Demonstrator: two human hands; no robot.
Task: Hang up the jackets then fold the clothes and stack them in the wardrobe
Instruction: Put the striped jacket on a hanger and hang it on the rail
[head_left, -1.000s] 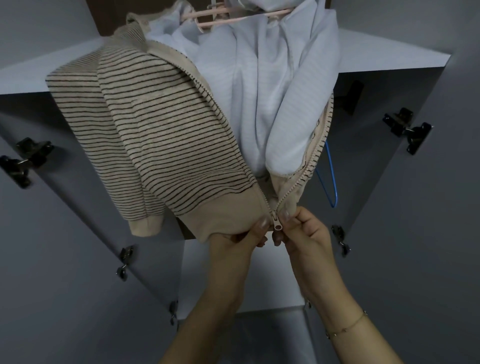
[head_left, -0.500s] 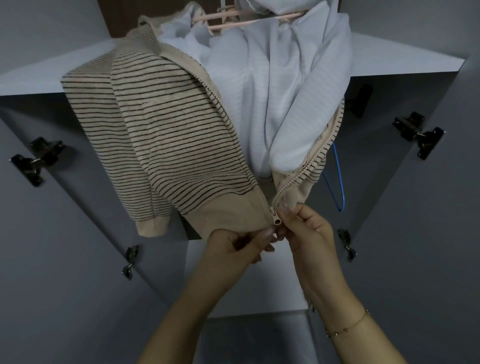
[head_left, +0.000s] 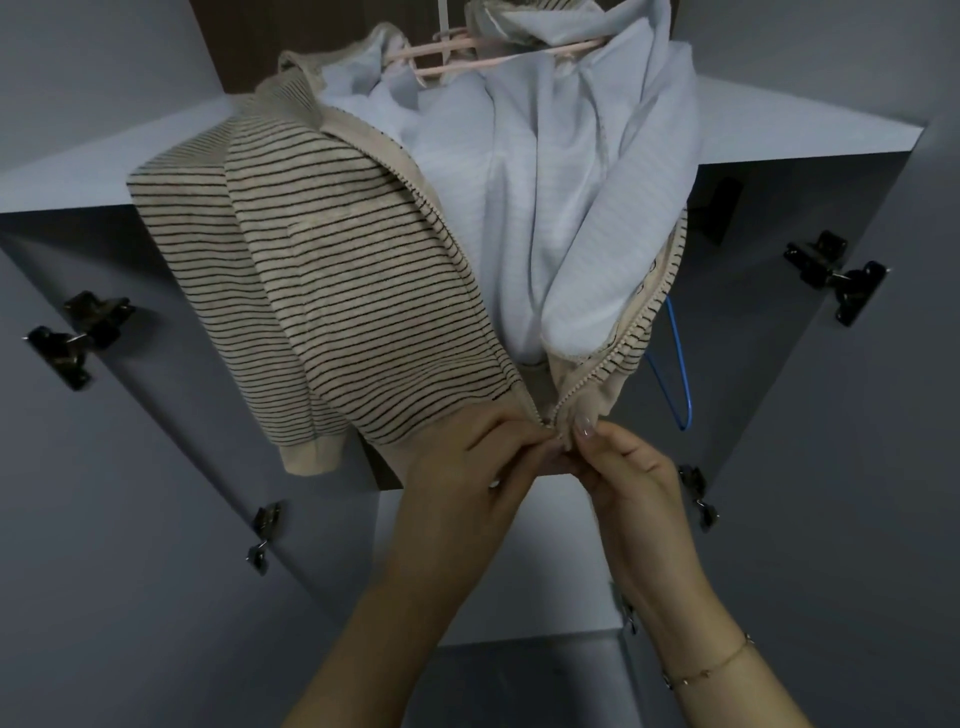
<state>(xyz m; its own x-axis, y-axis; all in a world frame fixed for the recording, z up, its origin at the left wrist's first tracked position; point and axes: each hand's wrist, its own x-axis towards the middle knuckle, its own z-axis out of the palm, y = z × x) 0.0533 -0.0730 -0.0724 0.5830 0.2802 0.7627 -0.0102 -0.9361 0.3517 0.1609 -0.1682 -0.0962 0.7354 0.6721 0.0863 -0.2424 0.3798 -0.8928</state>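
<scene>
A beige jacket with thin dark stripes (head_left: 332, 291) hangs inside the wardrobe on a pink hanger (head_left: 457, 57), its front open and the white lining (head_left: 545, 218) showing. At the bottom hem my left hand (head_left: 472, 457) pinches the left zipper edge. My right hand (head_left: 623, 467) pinches the right zipper edge beside it. The two zipper ends (head_left: 553, 421) meet between my fingertips, and the slider is hidden by my fingers.
A blue hanger (head_left: 675, 374) hangs behind the jacket on the right. Both grey wardrobe doors (head_left: 130, 519) stand open with dark hinges (head_left: 78, 332) on either side. A white shelf (head_left: 753, 124) runs above, and a lower shelf (head_left: 530, 571) lies below my hands.
My hands have drawn closer together at the hem. The zipper slider that showed between my fingers is now covered by them. The view has shifted slightly.
</scene>
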